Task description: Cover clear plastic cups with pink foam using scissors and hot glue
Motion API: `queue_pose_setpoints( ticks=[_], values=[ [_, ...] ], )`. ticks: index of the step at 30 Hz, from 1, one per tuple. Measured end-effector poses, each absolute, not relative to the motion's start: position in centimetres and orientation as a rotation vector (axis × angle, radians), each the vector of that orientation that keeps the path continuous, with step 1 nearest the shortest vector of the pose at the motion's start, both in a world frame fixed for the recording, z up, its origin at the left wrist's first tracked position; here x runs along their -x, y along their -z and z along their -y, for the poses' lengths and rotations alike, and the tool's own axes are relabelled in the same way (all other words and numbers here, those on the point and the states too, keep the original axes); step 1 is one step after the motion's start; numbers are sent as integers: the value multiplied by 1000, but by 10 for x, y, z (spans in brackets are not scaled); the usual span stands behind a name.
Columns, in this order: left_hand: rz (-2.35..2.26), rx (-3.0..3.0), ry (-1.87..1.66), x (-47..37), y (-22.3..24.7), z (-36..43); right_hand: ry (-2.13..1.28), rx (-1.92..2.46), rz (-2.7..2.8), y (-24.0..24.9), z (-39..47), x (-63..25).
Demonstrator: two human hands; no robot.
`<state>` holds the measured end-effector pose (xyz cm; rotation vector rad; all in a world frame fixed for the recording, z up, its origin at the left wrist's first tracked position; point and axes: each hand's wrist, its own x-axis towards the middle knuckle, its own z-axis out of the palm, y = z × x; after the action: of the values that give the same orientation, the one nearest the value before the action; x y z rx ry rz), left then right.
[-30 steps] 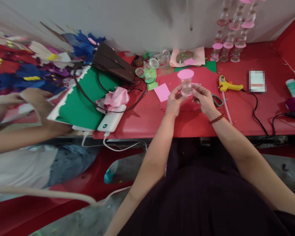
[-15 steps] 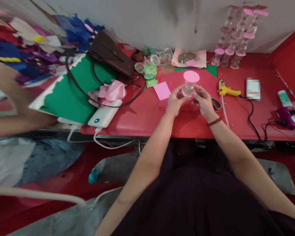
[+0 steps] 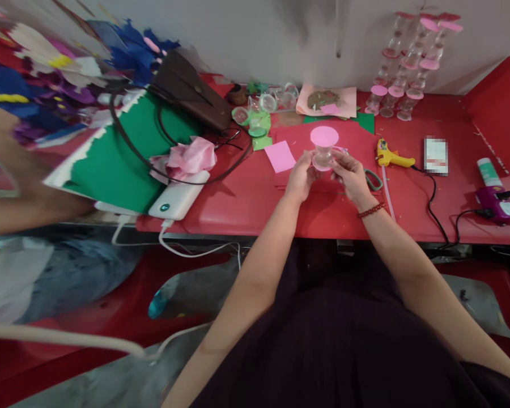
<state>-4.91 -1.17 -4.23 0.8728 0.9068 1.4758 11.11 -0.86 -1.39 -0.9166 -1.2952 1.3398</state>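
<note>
Mostly transparent, waisted vessel (image 3: 323, 154), round pink disc (image 3: 324, 136) on top, pinkish base (image 3: 322, 168); both hands (image 3: 300, 178) (image 3: 352, 175) clamped low.

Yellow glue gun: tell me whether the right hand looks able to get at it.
Probably yes: the yellow glue gun lies near the right hand, uncovered, though that hand would likely have to release the pink-topped hourglass first.

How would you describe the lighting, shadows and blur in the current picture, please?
Head view: the light looks soft and rather dim; the held pink-topped piece reads fairly clearly; the co-worker's arm looks smeared; the white item is pixelated; the dark patch on the wall may be shadow or stain.
</note>
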Motion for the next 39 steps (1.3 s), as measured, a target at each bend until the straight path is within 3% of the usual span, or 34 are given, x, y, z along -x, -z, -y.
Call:
queue_pose_setpoints(
  ticks=[14,39],
  values=[
    [-1026,-1083,-1615,52,48,12,-1536,988,1222,11,14,-107],
    [-998,-966,-1579,45,39,17,-1496,987,1162,23,8,-104]
  ],
)
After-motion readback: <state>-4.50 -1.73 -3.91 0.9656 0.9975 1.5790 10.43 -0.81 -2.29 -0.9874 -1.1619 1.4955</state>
